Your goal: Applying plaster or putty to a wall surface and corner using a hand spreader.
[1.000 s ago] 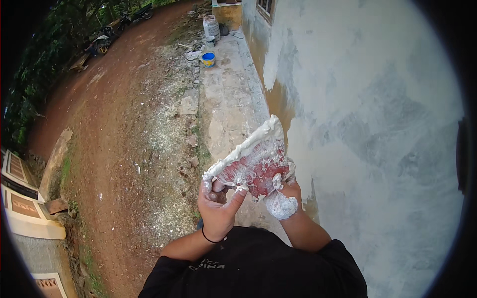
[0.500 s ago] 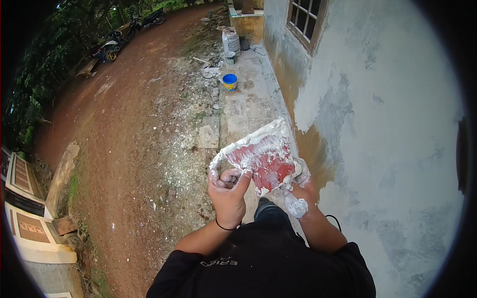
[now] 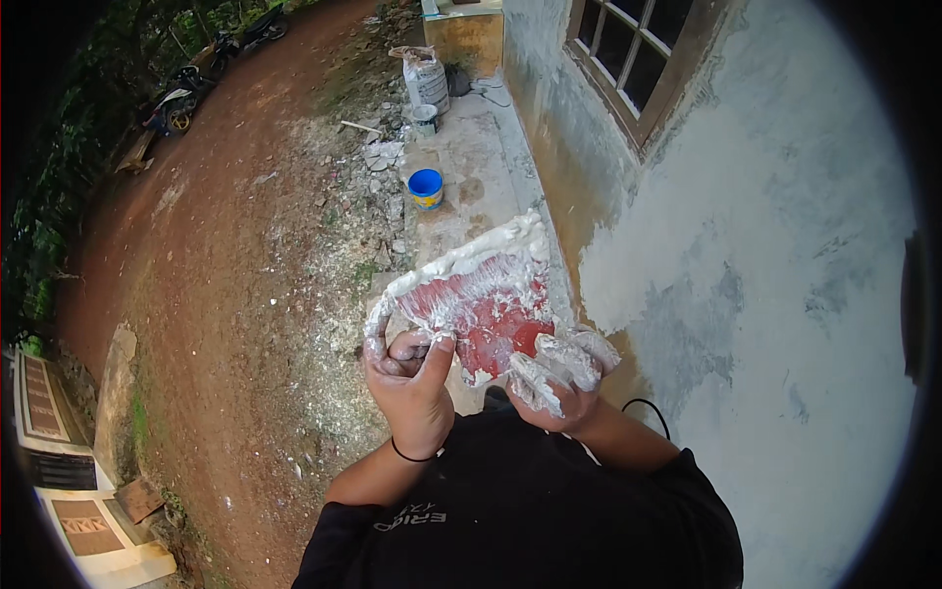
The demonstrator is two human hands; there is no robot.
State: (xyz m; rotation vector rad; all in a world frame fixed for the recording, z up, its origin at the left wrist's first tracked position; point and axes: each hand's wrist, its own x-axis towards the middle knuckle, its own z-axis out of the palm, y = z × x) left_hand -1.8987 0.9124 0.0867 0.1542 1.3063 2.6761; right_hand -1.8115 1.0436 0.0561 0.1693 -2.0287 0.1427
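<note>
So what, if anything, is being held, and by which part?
The left hand holds the red, white-smeared plate at its left edge. The right hand is at its lower right; whether it grips cannot be told.

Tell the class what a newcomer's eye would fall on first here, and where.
First comes the red spreader in the centre, thick white paste along its upper edge, held by the left hand, with the paste-smeared right hand at its lower right. Next is the blue-and-yellow bucket on the concrete walkway beyond. Then the patchy wall fills the right side, a window near the top.
</note>
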